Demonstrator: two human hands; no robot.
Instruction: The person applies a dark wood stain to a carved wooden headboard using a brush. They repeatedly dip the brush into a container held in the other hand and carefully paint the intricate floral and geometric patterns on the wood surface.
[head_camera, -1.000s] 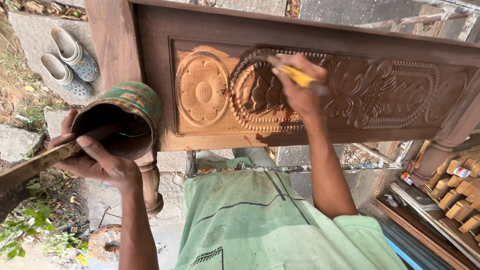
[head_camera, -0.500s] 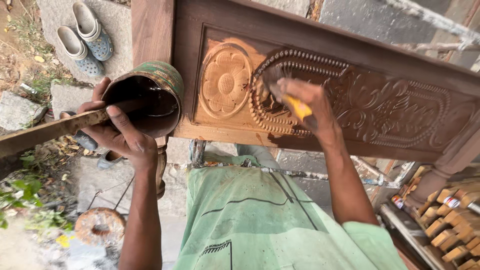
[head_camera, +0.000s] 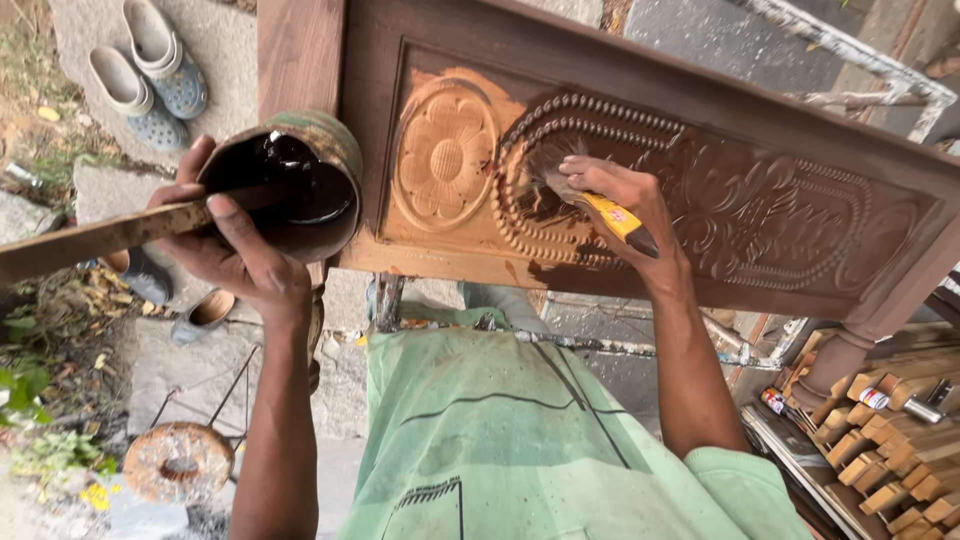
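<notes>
Brown-stained tin (head_camera: 290, 185) gripped in left hand (head_camera: 235, 250), left of carved panel (head_camera: 640, 190) | right hand (head_camera: 625, 205) grasps brush (head_camera: 590, 200) (yellow handle), bristles on beaded oval, handle pointing lower right.

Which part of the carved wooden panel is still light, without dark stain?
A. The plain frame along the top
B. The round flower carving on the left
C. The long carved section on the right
B: the round flower carving is pale orange wood, while the carved section to its right and the top frame look dark brown.
</notes>
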